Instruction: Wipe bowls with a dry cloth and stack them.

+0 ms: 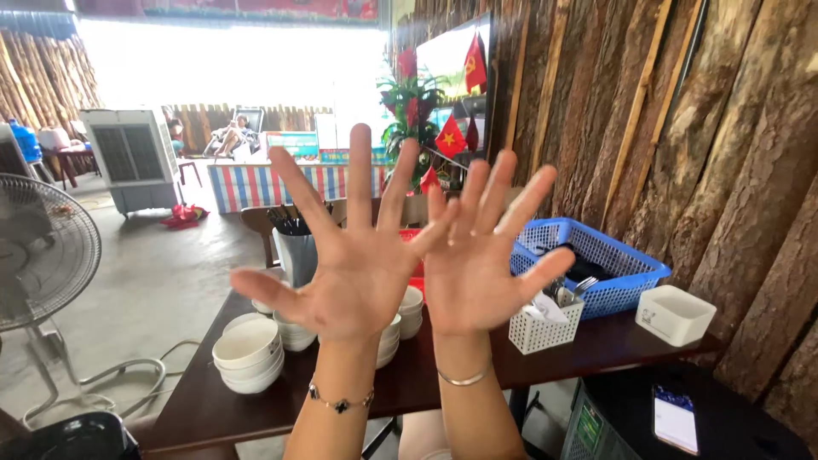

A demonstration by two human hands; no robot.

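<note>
My left hand (pixel 354 264) and right hand (pixel 477 260) are raised palms out, fingers spread wide, holding nothing, long axes pointing up. Just below them, stacked bowls (pixel 247 353) sit on the dark table (pixel 409 388); dropping my wrists carelessly could, I think, topple a stack. Farther back, the blue basket (pixel 592 268) lies slantwise.
</note>
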